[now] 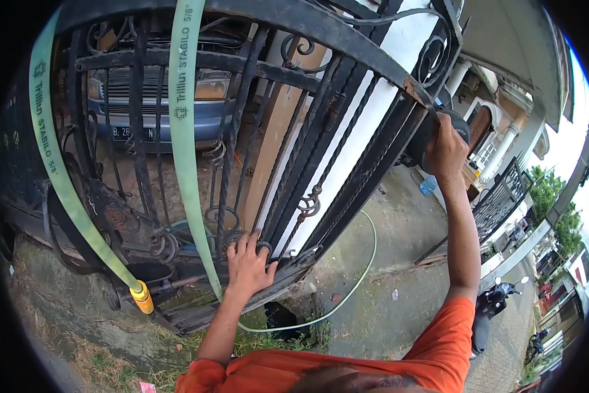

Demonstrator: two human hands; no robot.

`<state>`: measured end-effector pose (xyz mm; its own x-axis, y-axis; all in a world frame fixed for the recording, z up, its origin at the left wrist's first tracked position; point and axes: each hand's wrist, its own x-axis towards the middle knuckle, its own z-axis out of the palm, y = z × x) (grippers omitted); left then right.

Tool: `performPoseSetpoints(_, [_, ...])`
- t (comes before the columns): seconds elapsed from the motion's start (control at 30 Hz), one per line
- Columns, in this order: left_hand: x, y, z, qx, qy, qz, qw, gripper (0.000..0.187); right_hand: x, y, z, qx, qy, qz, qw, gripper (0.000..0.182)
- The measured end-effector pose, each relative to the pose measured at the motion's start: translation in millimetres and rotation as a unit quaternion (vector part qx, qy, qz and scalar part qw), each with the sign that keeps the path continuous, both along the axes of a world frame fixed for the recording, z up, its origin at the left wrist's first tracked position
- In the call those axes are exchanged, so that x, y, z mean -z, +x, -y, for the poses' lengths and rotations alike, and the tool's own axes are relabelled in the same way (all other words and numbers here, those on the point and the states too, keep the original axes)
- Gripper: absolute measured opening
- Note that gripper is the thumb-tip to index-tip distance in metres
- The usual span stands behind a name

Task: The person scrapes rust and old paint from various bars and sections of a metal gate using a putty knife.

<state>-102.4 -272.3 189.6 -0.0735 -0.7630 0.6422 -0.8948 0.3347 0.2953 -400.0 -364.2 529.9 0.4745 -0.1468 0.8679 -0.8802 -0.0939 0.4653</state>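
My right hand (446, 147) is wrapped round the end edge of a black wrought-iron gate (356, 49). Lower down, my left hand (248, 270) rests on the gate's scrollwork with its fingers spread. A light green garden hose (184, 118) hangs in two lengths close in front of me, left of my left hand. One length ends in a yellow hose connector (142, 297), near the gate's bottom rail. The other passes behind my left forearm and loops along the ground. My right fingertips are partly hidden.
A car (157, 98) stands behind the bars. Below the gate lies a dark drain opening (281, 318) with grass round it. To the right are a parked motorcycle (487, 311), a clear plastic container (428, 185) and another black gate (504, 196).
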Motion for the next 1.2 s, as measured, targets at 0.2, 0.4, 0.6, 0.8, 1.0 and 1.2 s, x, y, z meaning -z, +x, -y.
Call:
performPoseSetpoints(0.2, [-51, 3, -49, 0.167, -0.143, -0.086, 0.972, 0.038, -38, 117, -59, -0.308, -0.161, -0.083, 0.934, 0.032])
performPoseSetpoints(0.4, [-118, 83, -152, -0.133, -0.488, -0.051, 0.861, 0.02, -78, 172, -67, -0.076, 0.057, -0.162, 0.982, 0.03])
performPoseSetpoints(0.6, [-155, 171, -143, -0.107, -0.412, -0.39, 0.816, 0.048, -89, 184, -90, -0.053, 0.115, -0.174, 0.977, 0.031])
performPoseSetpoints(0.8, [-147, 186, -141, -0.119, -0.339, -0.352, 0.864, 0.049, -77, 157, -150, -0.331, 0.115, -0.081, 0.933, 0.017])
performPoseSetpoints(1.0, [-122, 195, -140, 0.108, -0.309, -0.413, 0.85, 0.062, -45, 150, -155, -0.467, 0.195, 0.134, 0.852, 0.019])
performPoseSetpoints(1.2, [-103, 213, -136, 0.124, -0.236, -0.482, 0.835, 0.081, 38, 133, -223, -0.462, 0.291, 0.055, 0.836, 0.02])
